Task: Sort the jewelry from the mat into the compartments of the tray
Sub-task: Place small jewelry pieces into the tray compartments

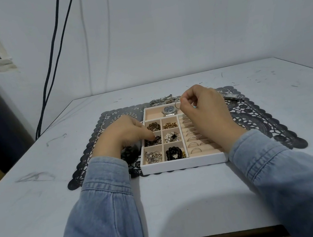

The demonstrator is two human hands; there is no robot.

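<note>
Broadly, the white bench (66,225) carries a dark lace mat (253,115) with the white compartment tray (183,164) on it. The left hand (127,132) presses its fingertips onto dark beads (154,140) in the middle-left compartment; whether it grips them I cannot tell. The right hand (203,107) pinches a thin wire ring (177,106) above the watch (169,109) in the tray's far compartment. A metal bracelet (161,99) and another watch (233,97) lie on the mat beyond. The ring looks light, stiff and slippery, best held by its rim and slid upright into a ring slot (195,150).
</note>
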